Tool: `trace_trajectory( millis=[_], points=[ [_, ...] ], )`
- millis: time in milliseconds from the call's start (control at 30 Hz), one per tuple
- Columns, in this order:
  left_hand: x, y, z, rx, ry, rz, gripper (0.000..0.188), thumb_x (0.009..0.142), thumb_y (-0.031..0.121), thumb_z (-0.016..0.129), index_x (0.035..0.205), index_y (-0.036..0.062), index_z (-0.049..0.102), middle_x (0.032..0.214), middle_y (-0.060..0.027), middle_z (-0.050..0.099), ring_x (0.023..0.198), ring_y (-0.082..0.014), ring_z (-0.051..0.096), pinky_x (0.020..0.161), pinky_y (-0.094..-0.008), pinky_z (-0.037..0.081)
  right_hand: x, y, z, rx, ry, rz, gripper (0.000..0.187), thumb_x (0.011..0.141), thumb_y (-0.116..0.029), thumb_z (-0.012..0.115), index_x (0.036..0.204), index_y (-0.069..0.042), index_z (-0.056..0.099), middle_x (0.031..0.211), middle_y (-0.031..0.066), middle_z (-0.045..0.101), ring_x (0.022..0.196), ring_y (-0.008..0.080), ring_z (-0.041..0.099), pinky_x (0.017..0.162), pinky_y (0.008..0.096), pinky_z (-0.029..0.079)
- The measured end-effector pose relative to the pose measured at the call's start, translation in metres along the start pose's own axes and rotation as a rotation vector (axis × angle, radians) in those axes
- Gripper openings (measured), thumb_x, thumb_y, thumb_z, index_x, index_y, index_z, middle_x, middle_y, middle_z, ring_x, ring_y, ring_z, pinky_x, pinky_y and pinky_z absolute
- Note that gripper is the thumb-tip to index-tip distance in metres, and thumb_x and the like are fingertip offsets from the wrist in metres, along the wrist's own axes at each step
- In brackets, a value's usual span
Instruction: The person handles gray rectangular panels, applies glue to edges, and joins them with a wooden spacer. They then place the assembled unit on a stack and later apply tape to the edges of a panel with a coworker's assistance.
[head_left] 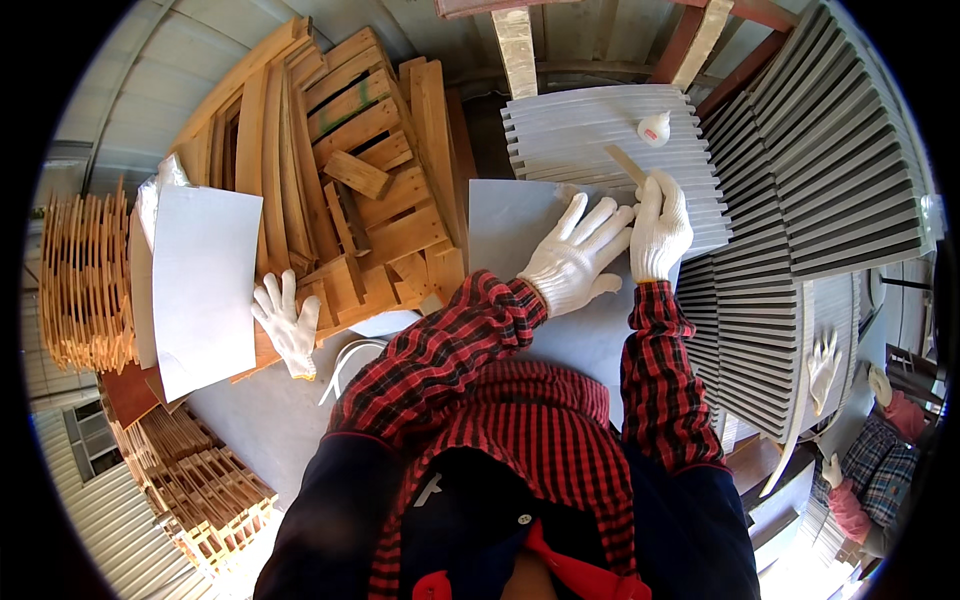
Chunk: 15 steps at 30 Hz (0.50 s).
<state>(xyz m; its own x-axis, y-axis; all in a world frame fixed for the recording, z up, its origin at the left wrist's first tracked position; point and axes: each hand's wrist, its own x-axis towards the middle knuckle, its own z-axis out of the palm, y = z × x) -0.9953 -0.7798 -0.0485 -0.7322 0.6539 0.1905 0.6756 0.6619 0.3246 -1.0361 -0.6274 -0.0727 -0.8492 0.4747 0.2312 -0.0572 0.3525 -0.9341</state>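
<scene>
Head view: my left grip [577, 256] is spread flat on the grey sheet [502, 228], which lies before me, its far edge overlapping the slatted grey stack [560, 128]. My right grip [658, 228] pinches a thin tan strip [626, 165], free end pointing away over the stack. Good practice, I judge: even palm pressure, left fingers clear of the strip, right wrist loose.

A smooth grey sheet [499, 235] lies flat, with a narrow tan strip [626, 164] slanting near its far edge.
</scene>
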Motion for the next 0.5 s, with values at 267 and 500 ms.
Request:
trace_trajectory(
  millis=[267, 500],
  points=[
    [-0.049, -0.110, -0.042, 0.411, 0.321, -0.552, 0.067, 0.096, 0.042, 0.064, 0.149, 0.0047, 0.047, 0.157, -0.0238, 0.040, 0.144, -0.0449, 0.035, 0.117, -0.0639, 0.022, -0.001, -0.016, 0.001, 0.066, -0.001, 0.163, 0.020, 0.100, -0.016, 0.064, 0.115, -0.005, 0.073, 0.086, 0.0049, 0.071, 0.069, 0.0094, 0.062, 0.065, 0.0264, 0.052],
    [-0.026, -0.052, -0.035, 0.098, 0.153, -0.075, 0.069, 0.085, 0.042, 0.075, 0.139, 0.0056, 0.053, 0.151, -0.0187, 0.044, 0.140, -0.0416, 0.039, 0.118, -0.0615, 0.025, -0.002, -0.017, 0.001, 0.063, -0.020, 0.176, 0.021, 0.101, -0.017, 0.064, 0.116, -0.005, 0.073, 0.088, 0.0060, 0.071, 0.069, 0.0098, 0.062, 0.067, 0.0268, 0.052]
  ],
)
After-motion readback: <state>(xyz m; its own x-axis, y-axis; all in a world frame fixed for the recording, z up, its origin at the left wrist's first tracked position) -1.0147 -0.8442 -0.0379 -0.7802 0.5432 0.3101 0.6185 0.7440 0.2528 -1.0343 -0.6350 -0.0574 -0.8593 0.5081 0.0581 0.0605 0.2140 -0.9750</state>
